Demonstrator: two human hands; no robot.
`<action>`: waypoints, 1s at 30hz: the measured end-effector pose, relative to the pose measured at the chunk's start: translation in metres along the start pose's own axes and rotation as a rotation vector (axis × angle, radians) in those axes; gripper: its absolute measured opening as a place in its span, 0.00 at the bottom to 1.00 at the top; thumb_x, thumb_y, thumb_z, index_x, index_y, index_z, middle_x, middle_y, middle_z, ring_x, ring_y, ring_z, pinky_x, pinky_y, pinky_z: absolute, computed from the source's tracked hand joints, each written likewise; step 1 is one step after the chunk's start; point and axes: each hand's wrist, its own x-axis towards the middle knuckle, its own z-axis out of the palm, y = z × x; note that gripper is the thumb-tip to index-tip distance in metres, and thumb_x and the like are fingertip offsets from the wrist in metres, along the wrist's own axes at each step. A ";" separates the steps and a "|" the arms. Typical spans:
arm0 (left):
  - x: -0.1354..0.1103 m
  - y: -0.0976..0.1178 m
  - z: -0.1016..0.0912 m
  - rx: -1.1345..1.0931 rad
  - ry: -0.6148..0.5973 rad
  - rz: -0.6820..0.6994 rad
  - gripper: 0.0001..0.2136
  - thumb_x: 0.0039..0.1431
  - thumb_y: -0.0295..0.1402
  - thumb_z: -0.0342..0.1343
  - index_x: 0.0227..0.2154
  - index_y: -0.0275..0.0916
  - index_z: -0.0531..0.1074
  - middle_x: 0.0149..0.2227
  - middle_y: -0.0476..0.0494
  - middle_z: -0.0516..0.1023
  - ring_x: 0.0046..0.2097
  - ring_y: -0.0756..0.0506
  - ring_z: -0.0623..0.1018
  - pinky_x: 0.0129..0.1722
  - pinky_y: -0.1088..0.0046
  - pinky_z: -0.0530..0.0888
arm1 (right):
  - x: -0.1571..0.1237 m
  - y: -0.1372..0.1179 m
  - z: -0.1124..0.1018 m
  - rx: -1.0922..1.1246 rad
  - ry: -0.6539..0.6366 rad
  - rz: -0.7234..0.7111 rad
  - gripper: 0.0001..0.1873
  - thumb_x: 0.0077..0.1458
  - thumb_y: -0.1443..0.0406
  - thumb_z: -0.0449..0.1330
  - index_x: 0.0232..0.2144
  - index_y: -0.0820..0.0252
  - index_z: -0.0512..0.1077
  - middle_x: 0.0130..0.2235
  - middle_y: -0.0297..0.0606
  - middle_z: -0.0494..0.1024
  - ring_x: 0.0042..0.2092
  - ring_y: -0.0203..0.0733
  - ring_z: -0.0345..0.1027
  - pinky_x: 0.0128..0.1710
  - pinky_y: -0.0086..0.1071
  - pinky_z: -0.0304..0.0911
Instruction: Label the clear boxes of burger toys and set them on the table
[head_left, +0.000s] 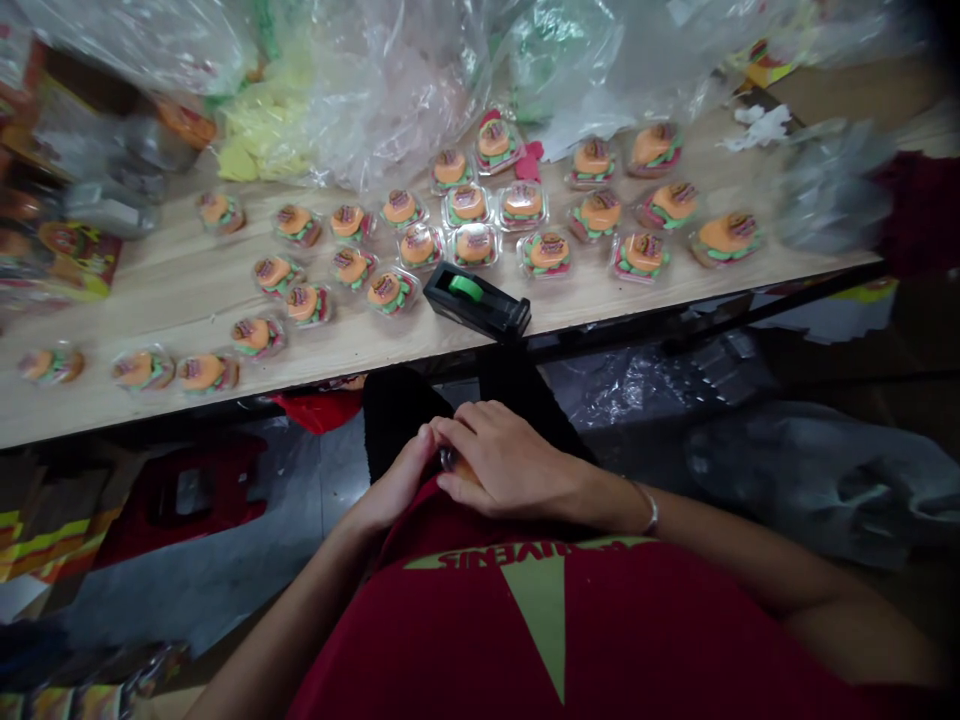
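My two hands meet in my lap below the table's front edge, over my red shirt and dark trousers. My right hand (504, 462) lies on top with its fingers curled over a small clear-wrapped item (452, 461) that barely shows. My left hand (395, 484) comes in from the left, thumb and fingertips pressed against the same item. Up on the wooden table (150, 290) lie several burger-shaped candies in clear plastic shells (476, 244). A black tape dispenser with a green roll (478, 300) sits at the front edge.
Crumpled clear plastic bags (390, 80) pile up along the table's far side. Printed cartons (75, 255) lie at the left end. A red stool (187, 495) and more plastic wrap (810, 480) lie on the floor under the table.
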 end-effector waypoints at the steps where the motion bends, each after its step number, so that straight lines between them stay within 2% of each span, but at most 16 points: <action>1: 0.000 -0.001 0.002 -0.022 0.010 -0.016 0.34 0.60 0.57 0.27 0.39 0.39 0.73 0.36 0.40 0.73 0.46 0.41 0.72 0.45 0.63 0.70 | 0.000 -0.003 0.002 -0.014 0.008 0.015 0.19 0.55 0.58 0.54 0.44 0.65 0.69 0.40 0.47 0.69 0.43 0.49 0.59 0.48 0.44 0.57; 3: 0.000 -0.002 0.005 -0.057 0.025 -0.034 0.36 0.60 0.56 0.24 0.36 0.38 0.74 0.34 0.40 0.73 0.45 0.41 0.73 0.42 0.64 0.71 | -0.002 -0.002 0.005 0.008 0.022 0.019 0.19 0.54 0.59 0.54 0.46 0.64 0.68 0.41 0.46 0.68 0.43 0.49 0.59 0.47 0.43 0.57; 6: -0.002 -0.006 0.010 -0.060 0.034 -0.025 0.39 0.58 0.58 0.21 0.35 0.39 0.75 0.37 0.39 0.73 0.45 0.41 0.73 0.42 0.65 0.72 | -0.008 0.011 0.007 0.176 0.075 -0.006 0.18 0.51 0.64 0.55 0.45 0.63 0.69 0.40 0.44 0.68 0.42 0.46 0.59 0.46 0.41 0.58; 9: -0.002 -0.009 0.013 -0.050 0.053 0.037 0.39 0.59 0.56 0.21 0.36 0.41 0.76 0.45 0.39 0.71 0.47 0.42 0.73 0.45 0.64 0.71 | -0.012 0.029 0.009 0.539 0.206 0.101 0.09 0.51 0.63 0.53 0.34 0.62 0.70 0.33 0.38 0.66 0.37 0.42 0.60 0.40 0.36 0.59; 11: -0.001 -0.008 0.014 0.000 0.067 0.102 0.32 0.63 0.52 0.27 0.37 0.41 0.76 0.47 0.40 0.70 0.48 0.42 0.72 0.48 0.62 0.70 | -0.013 0.040 0.012 0.865 0.306 0.225 0.08 0.51 0.61 0.51 0.26 0.60 0.66 0.29 0.35 0.64 0.33 0.39 0.59 0.36 0.34 0.59; 13: 0.001 -0.003 0.016 0.116 0.064 0.158 0.23 0.64 0.47 0.36 0.37 0.41 0.75 0.44 0.41 0.70 0.48 0.43 0.72 0.50 0.62 0.68 | -0.013 0.047 0.016 1.162 0.399 0.301 0.10 0.50 0.59 0.49 0.24 0.58 0.63 0.27 0.34 0.62 0.31 0.39 0.58 0.36 0.34 0.59; 16: 0.006 0.009 0.022 0.324 0.112 0.203 0.13 0.59 0.43 0.49 0.33 0.39 0.71 0.37 0.45 0.69 0.41 0.45 0.72 0.44 0.66 0.70 | -0.012 0.051 0.020 1.423 0.477 0.272 0.13 0.50 0.57 0.47 0.22 0.58 0.62 0.27 0.34 0.60 0.31 0.39 0.58 0.40 0.36 0.60; 18: 0.011 0.017 0.028 0.433 0.187 0.191 0.13 0.55 0.44 0.55 0.32 0.39 0.68 0.34 0.47 0.67 0.36 0.47 0.70 0.39 0.68 0.70 | -0.012 0.050 0.019 1.460 0.478 0.221 0.13 0.49 0.56 0.48 0.22 0.57 0.63 0.27 0.35 0.60 0.32 0.40 0.58 0.40 0.37 0.60; 21: 0.017 0.026 0.038 0.576 0.247 0.169 0.17 0.50 0.45 0.59 0.37 0.39 0.68 0.36 0.47 0.66 0.37 0.46 0.71 0.38 0.66 0.70 | -0.012 0.047 0.017 1.381 0.472 0.203 0.15 0.48 0.53 0.50 0.21 0.56 0.63 0.27 0.36 0.61 0.32 0.43 0.59 0.41 0.39 0.60; 26: 0.020 0.025 0.048 0.772 0.230 0.148 0.12 0.49 0.38 0.57 0.35 0.39 0.68 0.34 0.46 0.69 0.37 0.43 0.70 0.37 0.63 0.69 | -0.014 0.042 0.015 1.350 0.463 0.175 0.16 0.46 0.52 0.51 0.20 0.56 0.65 0.26 0.38 0.63 0.33 0.45 0.59 0.40 0.39 0.60; 30: 0.017 0.021 0.050 0.742 0.226 0.150 0.11 0.49 0.33 0.55 0.37 0.39 0.68 0.34 0.46 0.72 0.38 0.42 0.69 0.37 0.63 0.68 | -0.015 0.042 0.015 1.389 0.472 0.120 0.14 0.47 0.54 0.52 0.20 0.57 0.66 0.25 0.37 0.62 0.32 0.44 0.58 0.39 0.38 0.59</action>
